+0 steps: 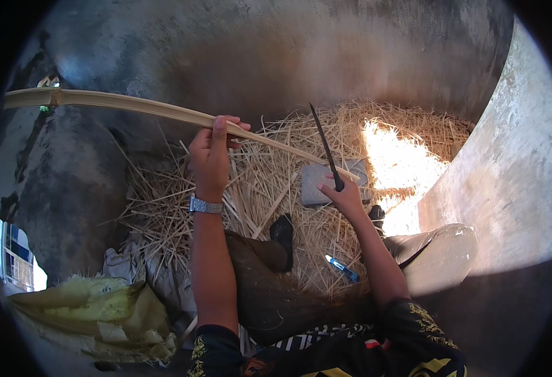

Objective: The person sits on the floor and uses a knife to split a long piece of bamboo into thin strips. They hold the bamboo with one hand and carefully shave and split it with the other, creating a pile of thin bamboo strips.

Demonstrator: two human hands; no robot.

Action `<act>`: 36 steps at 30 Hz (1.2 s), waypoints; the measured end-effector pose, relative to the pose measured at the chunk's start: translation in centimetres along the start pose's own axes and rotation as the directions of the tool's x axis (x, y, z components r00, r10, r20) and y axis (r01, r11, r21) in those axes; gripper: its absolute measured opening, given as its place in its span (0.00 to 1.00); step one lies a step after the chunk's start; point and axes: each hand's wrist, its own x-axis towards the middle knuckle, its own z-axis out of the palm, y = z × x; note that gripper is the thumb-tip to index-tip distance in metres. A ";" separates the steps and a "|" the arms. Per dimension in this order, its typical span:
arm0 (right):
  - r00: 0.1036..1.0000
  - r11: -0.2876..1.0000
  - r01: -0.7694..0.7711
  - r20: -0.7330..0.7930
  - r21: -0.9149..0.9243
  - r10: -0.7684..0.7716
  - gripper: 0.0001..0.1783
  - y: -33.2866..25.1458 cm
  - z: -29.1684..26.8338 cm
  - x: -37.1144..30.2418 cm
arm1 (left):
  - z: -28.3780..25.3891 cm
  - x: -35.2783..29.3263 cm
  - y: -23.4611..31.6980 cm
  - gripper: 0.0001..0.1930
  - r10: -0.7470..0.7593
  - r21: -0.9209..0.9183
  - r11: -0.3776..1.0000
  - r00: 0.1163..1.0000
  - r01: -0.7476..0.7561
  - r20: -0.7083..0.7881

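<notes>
A long pale split bamboo strip [144, 105] slants from the far left down toward the middle right, with a node near its left end. My left hand [211, 160] is closed around the strip, thumb on top. My right hand [347, 200] grips a knife [323, 137] whose narrow dark blade points up and away to the left. The strip's thin end passes behind the blade and reaches just above my right hand. Below that end lies a flat grey block [313, 188]; whether the strip touches it I cannot tell.
Bamboo shavings [244, 182] cover the floor around my feet. A blue cutter [342, 268] lies between my legs. At lower left sits a yellow-green sack [100, 308]. A grey wall [276, 56] stands ahead, and a pale wall [508, 163] curves up on the right.
</notes>
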 end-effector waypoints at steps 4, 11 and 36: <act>0.994 0.993 0.099 0.054 -0.057 -0.096 0.26 -1.6 -0.6 -0.9 | 0.1 0.1 0.1 0.24 -0.001 -0.079 0.997 0.998 -0.004 -0.060; 0.987 0.987 0.151 0.047 0.048 -0.153 0.21 -4.7 0.6 -2.7 | -0.4 -0.2 0.2 0.26 -0.049 -0.158 0.987 0.996 0.037 -0.072; 0.998 0.731 -0.035 0.057 0.682 -0.005 0.11 -14.6 -4.8 -5.8 | 7.6 -3.8 0.8 0.34 0.631 0.486 0.344 0.581 -0.803 0.513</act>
